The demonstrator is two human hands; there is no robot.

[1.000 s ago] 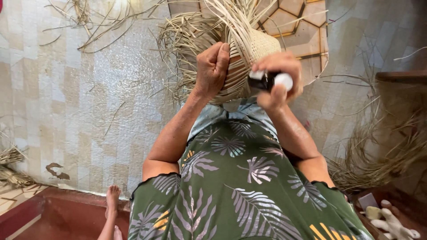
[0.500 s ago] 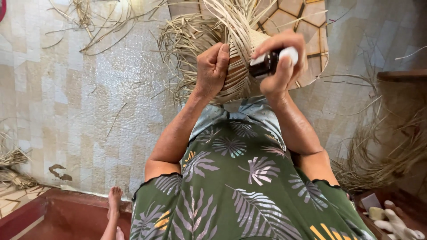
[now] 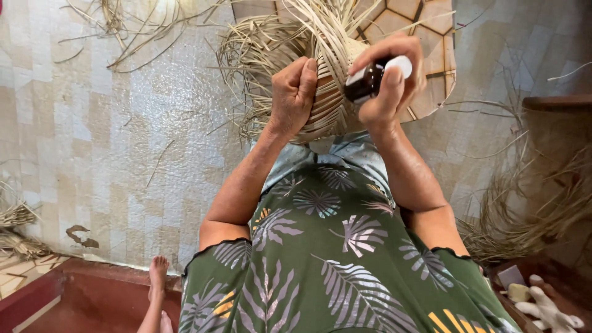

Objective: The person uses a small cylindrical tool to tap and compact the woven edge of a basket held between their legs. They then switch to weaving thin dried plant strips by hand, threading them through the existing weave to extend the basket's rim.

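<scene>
A half-woven basket of pale straw (image 3: 330, 120) rests above my lap, its loose strands fanning out over the top. My left hand (image 3: 295, 92) is closed in a fist on the strands at the basket's left side. My right hand (image 3: 391, 77) holds a small dark bottle with a white cap (image 3: 367, 81) tilted just over the basket's right side. My green leaf-print dress (image 3: 333, 265) fills the lower middle of the view.
Loose straw lies on the pale tiled floor at the top left (image 3: 123, 24), with a big tangle at the right (image 3: 530, 209). A hexagon-patterned wooden panel (image 3: 425, 18) sits behind the basket. A bare foot (image 3: 157, 277) and a white toy figure (image 3: 546, 308) are at the bottom.
My right hand has lifted the bottle higher over the basket and tilted it. My left hand keeps its grip on the strands.
</scene>
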